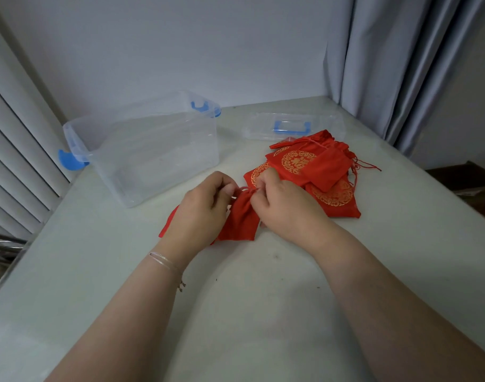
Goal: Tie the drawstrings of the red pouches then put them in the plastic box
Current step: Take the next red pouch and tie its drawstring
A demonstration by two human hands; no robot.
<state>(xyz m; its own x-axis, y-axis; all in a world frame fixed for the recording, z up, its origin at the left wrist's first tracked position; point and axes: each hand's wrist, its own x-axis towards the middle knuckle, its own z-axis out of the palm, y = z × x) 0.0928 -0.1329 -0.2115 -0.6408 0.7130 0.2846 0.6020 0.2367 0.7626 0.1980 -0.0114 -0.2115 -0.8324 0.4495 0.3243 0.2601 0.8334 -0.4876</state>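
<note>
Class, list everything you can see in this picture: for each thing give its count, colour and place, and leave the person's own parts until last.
plastic box: one, clear with blue latches, open, nothing visible inside, far left of the table.
lid: one, clear with a blue handle, flat behind the pouch pile.
pouch pile: several, exact count unclear, red with gold print, right of centre, overlapping.
pouch being tied: one, red, at the table's centre between the hands.
table: one, pale, under everything.
curtain: one, grey, far right.
bracelet: thin, pale, on the left wrist.
left hand: pinches the drawstring at the pouch's neck.
right hand: pinches the same drawstring from the other side.
</note>
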